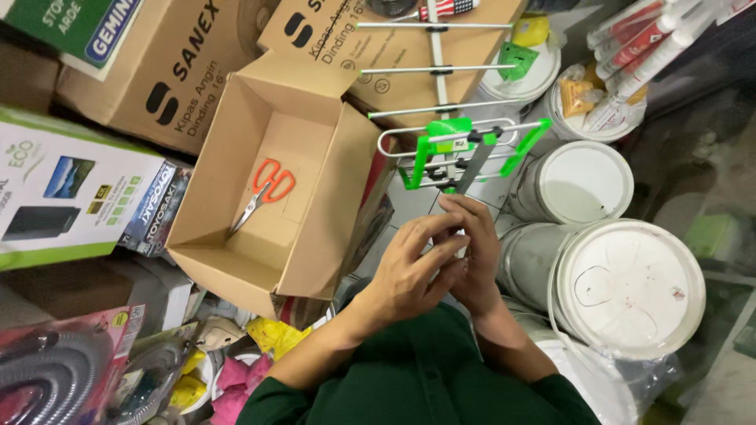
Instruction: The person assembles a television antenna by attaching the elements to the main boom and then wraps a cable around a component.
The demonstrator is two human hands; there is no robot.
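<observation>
Between the two hands, at the middle of the view, sits the lower end of a TV antenna (453,145) — a grey boom with bright green plastic brackets and thin metal rods crossing it, running up and away from the person. Both hands meet at its near end: the left hand (409,271) has its grip curled with the fingertips pressed toward the boom's end, and the right hand (476,252) has its grip wrapped around the same spot from the other side, fingers touching those of the left. What small part they pinch between them is hidden, so I cannot tell exactly what is held beyond the antenna's end. Dark green sleeves (425,370) show below the wrists.

Just left of the antenna stands an open cardboard box (236,252), flaps up, with orange-handled scissors (266,189) lying on its bottom. Behind it are larger closed cartons (181,71). Right of the hands stand white lidded buckets (626,287) — one large and near, others farther back, some with small packets on top. At far left lies a white-and-green product box (63,189), and in the lower left corner a packaged grey coiled hose (47,378). Tubes with red-and-white labels (646,39) lean at the upper right
</observation>
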